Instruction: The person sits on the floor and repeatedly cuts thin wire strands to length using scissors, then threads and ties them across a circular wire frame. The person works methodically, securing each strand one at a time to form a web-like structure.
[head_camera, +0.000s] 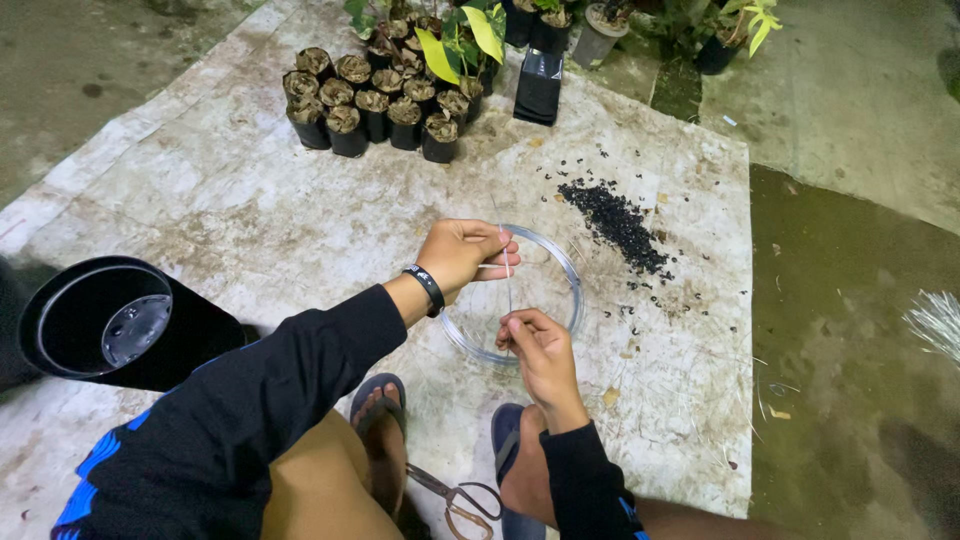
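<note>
A coil of thin silvery wire (566, 268) lies as a ring on a worn grey mat (250, 200). My left hand (462, 253) reaches over the ring and pinches a strand of the wire at its upper part. Lower down, near the ring's front edge, my right hand (538, 345) pinches the same strand, which runs taut between both hands. Both arms wear dark long sleeves, and a black band sits on the left wrist.
A black pot (110, 322) lies on its side at left. Several small black seedling bags (370, 100) cluster at the far edge beside a black plastic bag (539, 87). Dark granules (615, 222) are scattered right. Scissors (458, 497) lie between my sandalled feet.
</note>
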